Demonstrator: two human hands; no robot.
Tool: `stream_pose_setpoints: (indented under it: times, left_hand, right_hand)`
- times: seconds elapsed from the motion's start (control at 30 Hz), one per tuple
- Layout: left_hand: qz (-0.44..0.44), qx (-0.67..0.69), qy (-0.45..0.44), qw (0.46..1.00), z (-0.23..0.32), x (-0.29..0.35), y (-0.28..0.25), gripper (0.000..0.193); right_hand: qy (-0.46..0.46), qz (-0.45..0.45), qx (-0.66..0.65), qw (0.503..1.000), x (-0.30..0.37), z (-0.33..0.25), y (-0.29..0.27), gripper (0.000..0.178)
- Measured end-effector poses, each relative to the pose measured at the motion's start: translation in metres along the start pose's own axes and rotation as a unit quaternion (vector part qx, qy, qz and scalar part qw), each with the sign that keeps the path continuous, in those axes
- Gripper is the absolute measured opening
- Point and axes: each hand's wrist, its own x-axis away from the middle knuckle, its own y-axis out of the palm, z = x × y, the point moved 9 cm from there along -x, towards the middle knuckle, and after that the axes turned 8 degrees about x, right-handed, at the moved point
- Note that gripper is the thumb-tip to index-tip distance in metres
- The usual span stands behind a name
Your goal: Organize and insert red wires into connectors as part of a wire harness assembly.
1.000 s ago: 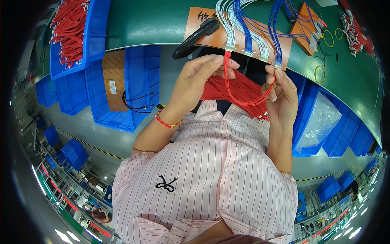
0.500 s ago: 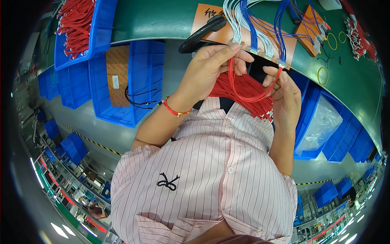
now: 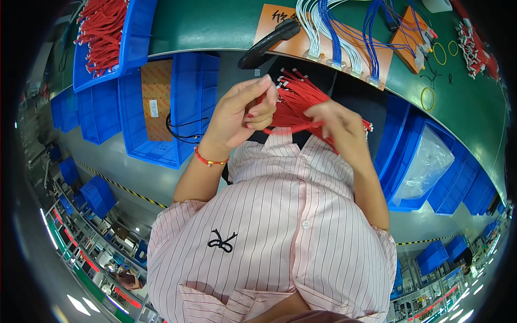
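Note:
My left hand (image 3: 245,112) is closed, thumb and forefinger pinched together, around one end of a red wire harness (image 3: 295,129). From under these fingers the harness bows across toward my right hand (image 3: 344,132), whose curled fingers are around its other part; that hand is smeared by motion. Behind and between both hands a thick bundle of red wire harnesses (image 3: 301,99) with white connectors lies across my lap. Along the bench's front edge stands an orange board (image 3: 277,40) with clear holders, where white wires (image 3: 312,27) and blue wires (image 3: 370,48) end.
A black handle-like tool (image 3: 269,44) juts over the bench edge. At the left is a blue bin (image 3: 141,37) of red harnesses. Blue crates (image 3: 194,102) sit below the green bench (image 3: 210,27), one holding clear plastic (image 3: 428,161). Yellow rings (image 3: 427,99) lie at the right.
Both hands have come away from the orange board, down toward my lap, with the red wire harness. My left hand has shifted left. My right hand has moved left and down, and is blurred.

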Motion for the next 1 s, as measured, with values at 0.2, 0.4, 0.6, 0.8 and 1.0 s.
stream_pose_setpoints:
  times: [0.2,0.4,0.6,0.8,1.0]
  left_hand:
    - [0.100,-0.165,-0.041,0.980,-0.020,0.019,-0.035,0.029]
    - [0.101,-0.316,0.085,0.940,-0.019,0.010,0.005,0.043]
    - [0.061,-0.227,0.108,0.966,-0.006,-0.003,0.032,0.038]
    - [0.091,-0.146,0.106,0.979,0.000,-0.025,0.016,0.034]
    - [0.073,-0.171,0.112,0.976,-0.003,-0.035,0.029,0.032]
  right_hand:
    - [-0.156,0.036,0.336,0.928,-0.016,-0.008,0.025,0.015]
    - [-0.231,0.058,0.249,0.939,0.006,-0.047,0.020,0.012]
    - [-0.111,-0.044,0.024,0.993,0.026,-0.038,0.021,0.009]
    - [0.043,-0.082,-0.072,0.993,0.049,0.001,-0.019,0.012]
    - [-0.115,0.070,-0.301,0.944,0.049,0.004,-0.075,0.017]
